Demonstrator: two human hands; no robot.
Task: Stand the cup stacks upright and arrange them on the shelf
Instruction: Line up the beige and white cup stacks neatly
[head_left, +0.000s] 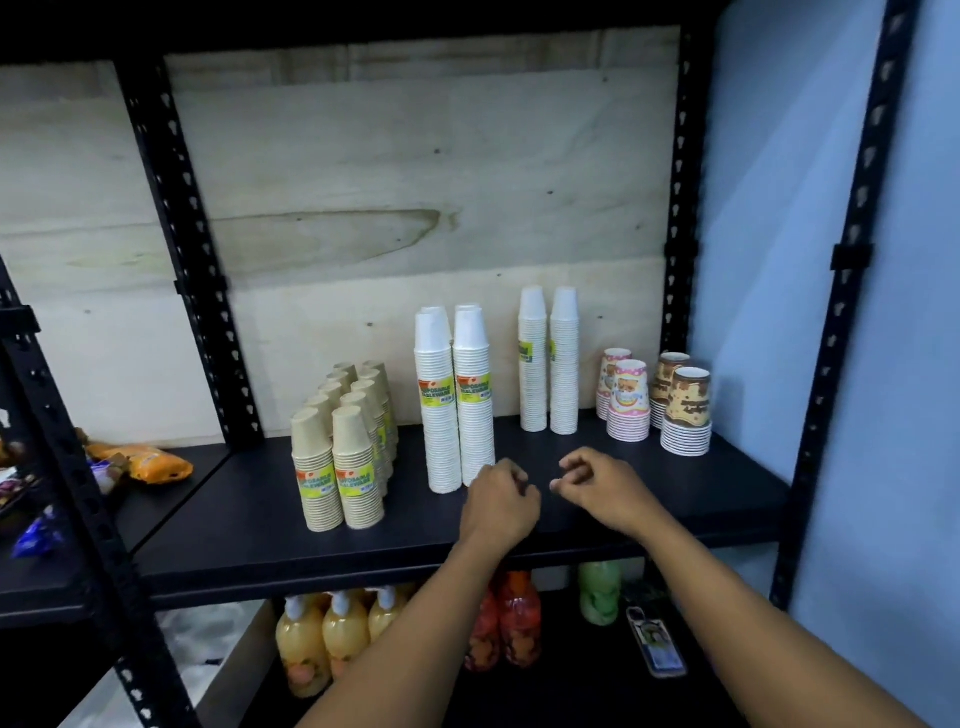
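All cup stacks stand upright on the black shelf (249, 525). Several tan stacks (340, 457) form two rows at the left. Tall white stacks (457, 400) with yellow-green labels stand in the middle, and two slimmer white stacks (549, 364) stand behind them to the right. Short pink printed stacks (626, 400) and brown printed stacks (684, 410) sit at the right. My left hand (498, 501) hovers just in front of the tall white stacks, fingers curled, holding nothing. My right hand (597, 486) is beside it, fingers loosely curled and empty.
Black slotted uprights (182, 249) frame the bay, with a plywood back panel (415, 182). Snack packets (150, 462) lie on the neighbouring shelf at the left. Below are juice bottles (332, 639), red bottles (511, 623), a green bottle (600, 592) and a phone (657, 644). A blue wall (779, 208) is at the right.
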